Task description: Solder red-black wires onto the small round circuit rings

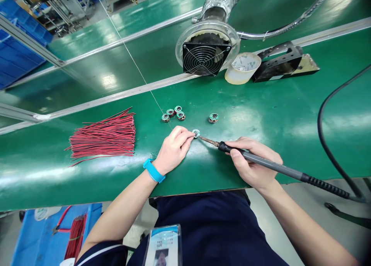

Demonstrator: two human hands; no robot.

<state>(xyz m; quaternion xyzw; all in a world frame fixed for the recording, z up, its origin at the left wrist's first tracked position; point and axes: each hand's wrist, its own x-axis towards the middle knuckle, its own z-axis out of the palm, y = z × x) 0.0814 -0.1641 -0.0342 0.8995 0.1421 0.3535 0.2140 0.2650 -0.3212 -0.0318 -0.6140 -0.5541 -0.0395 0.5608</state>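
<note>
At near side of glossy green bench [290,111], R hand [256,161] grips smooth grey iron [285,171], tip by 1 ring-shaped disc [196,133], apparently mid-work; L hand [174,149], fingers narrowed, touches it, grip unclear. Stiff red/black wires [104,138] lie left. Beyond: 5 other discs [181,116], can't tell if done.

A glossy green bench top [197,173] lies beneath both hands. Red-and-black wires [102,136] are heaped left of the left hand [173,148]; four small round parts [181,116] cluster just beyond it. Far beyond the right hand [256,163] sits a tape roll [239,77].
</note>
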